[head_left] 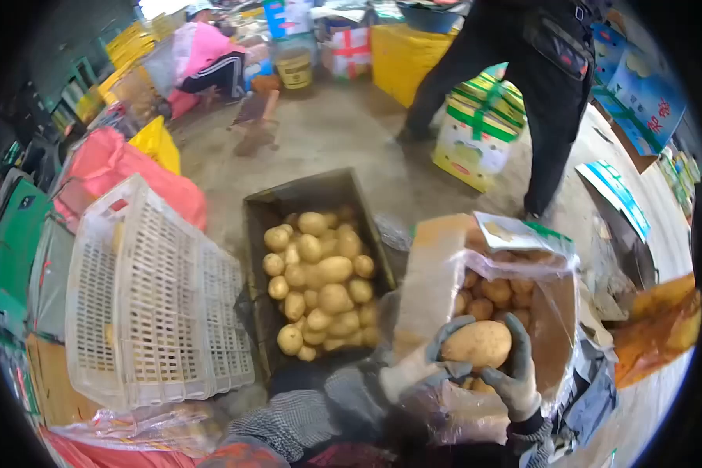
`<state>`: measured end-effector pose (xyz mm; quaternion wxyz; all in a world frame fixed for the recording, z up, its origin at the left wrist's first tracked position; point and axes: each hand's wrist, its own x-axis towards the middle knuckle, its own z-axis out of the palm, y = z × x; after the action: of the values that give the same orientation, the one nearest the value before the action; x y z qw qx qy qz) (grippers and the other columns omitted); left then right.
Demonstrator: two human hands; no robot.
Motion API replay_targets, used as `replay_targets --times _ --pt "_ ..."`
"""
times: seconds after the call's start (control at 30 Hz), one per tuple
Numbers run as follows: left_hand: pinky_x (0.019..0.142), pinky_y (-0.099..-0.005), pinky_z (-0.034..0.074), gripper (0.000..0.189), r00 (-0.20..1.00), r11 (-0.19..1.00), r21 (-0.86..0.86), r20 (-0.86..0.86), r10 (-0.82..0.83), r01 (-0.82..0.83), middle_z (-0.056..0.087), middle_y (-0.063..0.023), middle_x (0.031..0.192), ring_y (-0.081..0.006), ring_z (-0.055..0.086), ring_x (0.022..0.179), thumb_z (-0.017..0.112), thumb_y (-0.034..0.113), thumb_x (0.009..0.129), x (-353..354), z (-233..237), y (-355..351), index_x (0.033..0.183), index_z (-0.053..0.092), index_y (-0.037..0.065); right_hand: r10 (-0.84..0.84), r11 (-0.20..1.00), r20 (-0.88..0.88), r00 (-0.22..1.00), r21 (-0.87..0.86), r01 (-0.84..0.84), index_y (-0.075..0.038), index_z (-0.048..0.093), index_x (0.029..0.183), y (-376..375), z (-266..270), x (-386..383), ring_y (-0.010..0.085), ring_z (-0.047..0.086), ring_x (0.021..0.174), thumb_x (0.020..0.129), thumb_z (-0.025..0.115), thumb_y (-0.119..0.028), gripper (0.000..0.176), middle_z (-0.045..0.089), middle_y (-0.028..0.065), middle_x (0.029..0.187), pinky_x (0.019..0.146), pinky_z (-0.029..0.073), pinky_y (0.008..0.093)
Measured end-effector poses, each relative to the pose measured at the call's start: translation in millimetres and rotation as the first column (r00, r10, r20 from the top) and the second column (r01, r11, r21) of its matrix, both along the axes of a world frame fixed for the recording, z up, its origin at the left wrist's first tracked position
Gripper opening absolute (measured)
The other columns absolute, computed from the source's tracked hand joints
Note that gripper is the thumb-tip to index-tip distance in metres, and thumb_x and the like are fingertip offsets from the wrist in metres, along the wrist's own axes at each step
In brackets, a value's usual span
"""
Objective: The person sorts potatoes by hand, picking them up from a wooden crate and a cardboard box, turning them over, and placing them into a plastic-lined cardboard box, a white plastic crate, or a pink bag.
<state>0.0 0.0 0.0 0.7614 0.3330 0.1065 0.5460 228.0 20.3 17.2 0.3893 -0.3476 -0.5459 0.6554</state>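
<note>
A large potato (477,344) is held between my two gloved hands, above a cardboard box (430,257) lined with clear plastic. My left hand (438,355) wraps its left side, and my right hand (520,380) presses against its right and lower side. Several potatoes (498,292) lie inside the box, partly hidden by my hands and the plastic. Left of the box stands a dark crate (259,234) with many pale potatoes (320,273) heaped in it.
A white slatted plastic crate (160,288) stands at left beside a pink sack (109,168). Ahead, a person in dark trousers (554,93) straddles a green-strapped carton (476,140). Another person in pink (199,51) crouches at the far left. Cardboard scraps (616,195) lie at right.
</note>
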Motion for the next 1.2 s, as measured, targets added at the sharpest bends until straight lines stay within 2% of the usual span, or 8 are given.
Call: replay_targets --times 0.1,0.27,0.6,0.8,0.9,0.93,1.03,1.2 --pt "0.089 -0.0309 0.052 0.085 0.897 0.96 -0.274 -0.408 -0.169 0.056 0.048 -0.0131 0.137 -0.0186 0.061 0.103 0.076 0.014 0.086 -17.9 -3.8 -33.8 0.154 0.026 0.008 -0.075 0.993 0.128 0.989 -0.077 0.085 -0.002 0.027 0.152 -37.7 -21.1 -19.1 0.0265 0.049 0.127 0.072 0.086 -0.008 0.099 0.046 0.0155 0.139 0.106 0.045 0.041" --pt "0.092 -0.0341 0.054 0.088 0.959 0.959 -0.264 -0.226 -0.169 0.107 0.042 -0.0145 0.146 -0.0246 0.053 0.127 0.074 0.008 0.082 8.4 1.1 -7.8 0.154 0.023 0.005 -0.134 0.985 0.058 0.989 -0.099 0.14 -0.003 0.033 0.149 -18.9 -6.7 8.6 0.0228 0.049 0.126 0.072 0.087 -0.012 0.095 0.046 0.0144 0.138 0.104 0.045 0.0381" --pt "0.084 -0.0342 0.057 0.082 0.955 0.917 -0.381 -0.211 -0.209 0.117 0.047 -0.0146 0.143 -0.0243 0.057 0.12 0.067 0.002 0.086 4.6 3.4 -4.1 0.155 0.023 0.006 -0.098 0.969 0.173 0.98 -0.21 0.133 -0.002 0.025 0.153 -11.8 6.7 7.1 0.0212 0.054 0.122 0.078 0.082 -0.034 0.1 0.051 0.0117 0.137 0.101 0.046 0.0347" --pt "0.087 -0.0364 0.056 0.078 0.939 0.963 -0.271 -0.331 -0.092 -0.002 0.051 -0.0159 0.136 -0.0231 0.059 0.115 0.063 0.004 0.09 5.5 -7.5 -4.8 0.156 0.022 0.007 -0.092 0.944 -0.026 0.995 -0.32 0.079 -0.002 0.026 0.152 -4.7 -11.7 6.7 0.0224 0.053 0.124 0.082 0.079 -0.032 0.093 0.048 0.014 0.14 0.101 0.046 0.0356" --pt "0.106 -0.0347 0.045 0.07 0.945 0.918 -0.369 -0.327 0.015 -0.142 0.052 -0.0097 0.138 -0.0201 0.053 0.124 0.065 0.025 0.094 7.4 -22.0 -4.2 0.152 0.032 0.005 -0.152 0.987 0.099 0.983 0.069 0.145 -0.004 0.029 0.151 -13.4 -36.0 -0.5 0.0255 0.051 0.128 0.084 0.077 -0.021 0.085 0.045 0.016 0.144 0.106 0.044 0.0381" --pt "0.106 -0.0356 0.045 0.067 0.978 0.894 -0.432 -0.207 0.033 -0.121 0.053 -0.009 0.137 -0.0204 0.054 0.124 0.063 0.029 0.096 8.4 -30.5 -7.0 0.151 0.033 0.006 -0.115 0.939 0.335 0.935 0.344 -0.008 -0.006 0.033 0.15 -11.9 -27.2 -3.2 0.0281 0.048 0.133 0.084 0.075 -0.01 0.078 0.04 0.018 0.15 0.108 0.043 0.0412" --pt "0.106 -0.0385 0.046 0.059 0.996 0.855 -0.515 0.025 0.087 -0.062 0.054 -0.0072 0.134 -0.0214 0.055 0.123 0.058 0.037 0.099 2.1 -57.3 -11.4 0.147 0.039 0.008 -0.043 0.788 0.458 0.888 0.562 -0.252 -0.003 0.06 0.129 -10.5 -22.1 -19.9 0.0263 0.059 0.121 0.086 0.069 -0.002 0.044 0.059 0.0175 0.133 0.1 0.049 0.0368" --pt "0.099 -0.0424 0.052 0.05 0.937 0.682 -0.691 0.02 0.349 -0.24 0.06 -0.0112 0.126 -0.0251 0.06 0.114 0.059 0.043 0.098 -40.1 -59.8 11.8 0.133 0.05 0.008 -0.131 0.991 0.556 0.821 0.096 0.093 -0.001 0.063 0.125 37.6 -91.0 15.0 0.0145 0.064 0.104 0.094 0.06 -0.006 0.031 0.069 0.0099 0.112 0.088 0.052 0.0297"
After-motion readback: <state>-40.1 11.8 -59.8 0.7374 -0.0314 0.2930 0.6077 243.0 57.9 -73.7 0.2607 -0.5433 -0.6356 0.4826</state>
